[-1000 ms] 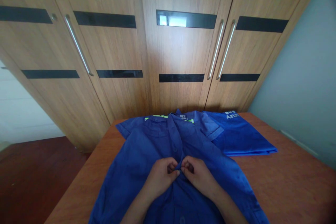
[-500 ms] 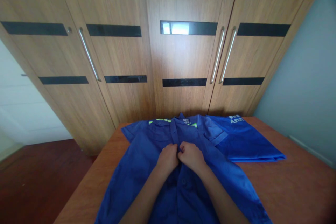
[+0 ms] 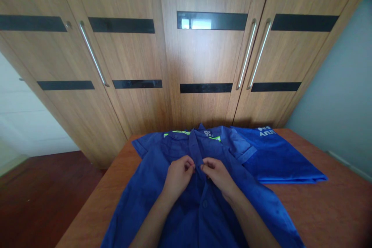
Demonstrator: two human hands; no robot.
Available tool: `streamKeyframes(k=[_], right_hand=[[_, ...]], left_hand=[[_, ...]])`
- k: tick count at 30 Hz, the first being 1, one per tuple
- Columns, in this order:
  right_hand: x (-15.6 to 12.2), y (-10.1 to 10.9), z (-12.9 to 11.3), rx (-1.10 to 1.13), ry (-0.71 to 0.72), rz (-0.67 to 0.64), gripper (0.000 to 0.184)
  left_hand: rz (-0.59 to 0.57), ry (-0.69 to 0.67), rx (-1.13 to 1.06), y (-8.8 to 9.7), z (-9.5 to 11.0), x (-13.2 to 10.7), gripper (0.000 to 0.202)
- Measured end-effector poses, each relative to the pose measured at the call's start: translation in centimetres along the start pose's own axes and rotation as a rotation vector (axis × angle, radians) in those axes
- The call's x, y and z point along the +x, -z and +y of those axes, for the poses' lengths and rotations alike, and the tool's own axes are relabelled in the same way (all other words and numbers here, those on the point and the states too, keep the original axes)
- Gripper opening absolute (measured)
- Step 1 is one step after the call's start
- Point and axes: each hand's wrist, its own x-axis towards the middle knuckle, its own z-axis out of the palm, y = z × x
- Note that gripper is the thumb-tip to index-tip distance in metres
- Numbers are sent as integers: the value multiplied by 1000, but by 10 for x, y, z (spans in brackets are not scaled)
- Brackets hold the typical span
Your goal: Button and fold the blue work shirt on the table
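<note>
A blue short-sleeved work shirt (image 3: 151, 190) lies spread face up on a brown wooden table (image 3: 334, 209), collar toward the far edge, with yellow-green strips at the shoulders. My left hand (image 3: 178, 176) and my right hand (image 3: 217, 175) sit side by side on the shirt's front placket, mid-chest. Both hands have their fingers pinched on the fabric edges where the two front panels meet. A closed button shows lower on the placket, below my hands.
A second blue garment (image 3: 279, 159), folded flat with white lettering, lies on the table to the right, partly under the shirt's sleeve. A wooden wardrobe (image 3: 203, 58) with long metal handles stands right behind the table. Dark red floor (image 3: 43, 190) lies at left.
My hands have moved up the placket, from the lower chest toward the collar, staying pinched on the fabric. The camera view shifted slightly.
</note>
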Motion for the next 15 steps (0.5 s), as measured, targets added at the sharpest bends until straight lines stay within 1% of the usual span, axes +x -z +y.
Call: streamKeyframes(k=[2,5,7,9,11,13,15], right_hand=[[-1,-1,-2,3,21,41,16],[0,1,-1,30,12,104,15],[1,3,-1,51,7,198,14],[1,6,-1,38,35,308,14],[-1,6,-3,-40,90,368,17],[-3,2,-5,-196,152,362,17],[-5,-5,-4,-392,215,334,12]], left_hand=[[51,15,-65,3,2,-1,11],[101,52,-90,8,2,-2,12],[114,79,-90,12,1,-3,13],[119,89,-83,14,1,-3,12],[122,78,-71,13,0,-3,12],[125,55,-63,9,1,-3,11],[125,29,-67,6,1,-4,9]])
